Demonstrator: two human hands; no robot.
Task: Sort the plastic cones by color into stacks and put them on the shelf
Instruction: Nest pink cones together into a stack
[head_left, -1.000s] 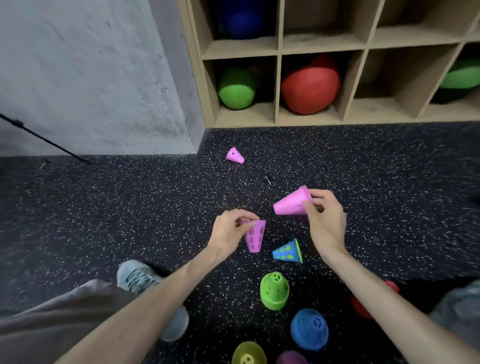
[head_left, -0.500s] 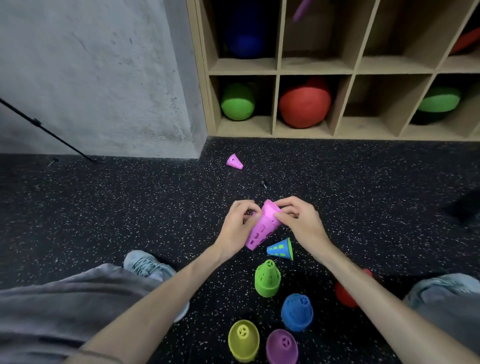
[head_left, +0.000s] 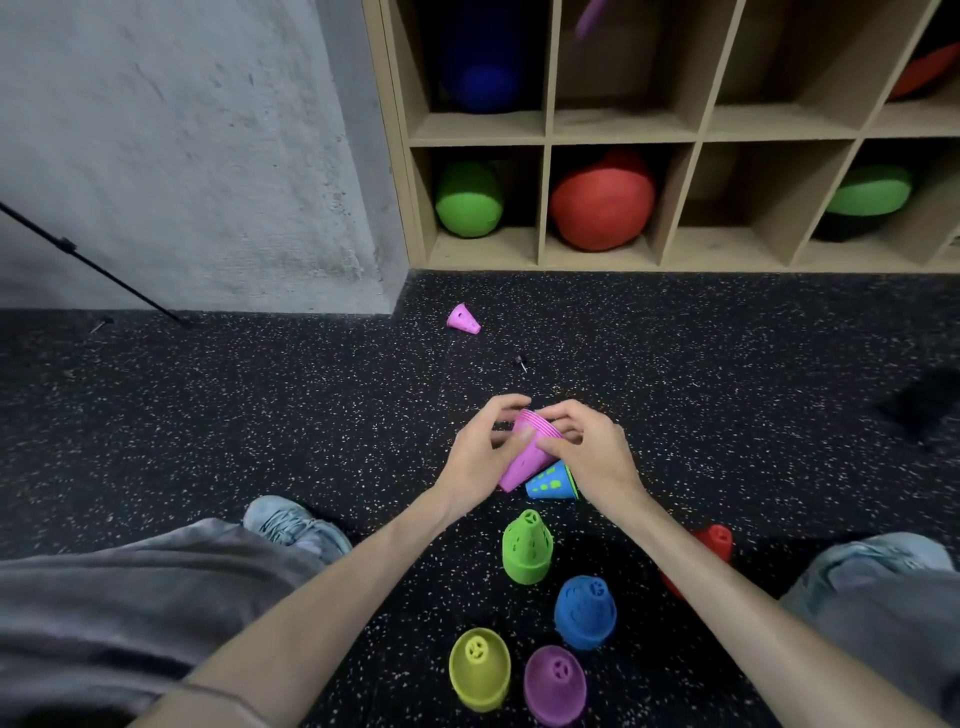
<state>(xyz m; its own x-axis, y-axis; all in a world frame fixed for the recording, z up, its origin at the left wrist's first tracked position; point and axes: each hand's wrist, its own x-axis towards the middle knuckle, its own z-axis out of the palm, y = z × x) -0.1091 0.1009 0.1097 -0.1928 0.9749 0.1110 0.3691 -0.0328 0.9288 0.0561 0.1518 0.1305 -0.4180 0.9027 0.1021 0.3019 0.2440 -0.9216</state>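
While both hands hold the nested stack of pink perforated plastic cones (head_left: 527, 452) just above the floor, the sorting looks well under way but far from finished. The left hand (head_left: 480, 457) curls round the stack's body, and the right hand (head_left: 589, 452) pinches its wide rim end. One loose pink cone (head_left: 463, 318) lies on its side near the wooden cubby shelf (head_left: 545, 135). Green (head_left: 525, 553), blue (head_left: 584, 613), yellow (head_left: 479, 667), purple (head_left: 555, 685) and red (head_left: 714, 543) cone stacks stand on the speckled black floor (head_left: 260, 415), and a blue cone with green showing through its holes (head_left: 550, 482) lies under the hands. I'd judge no floor stack has been shelved yet.
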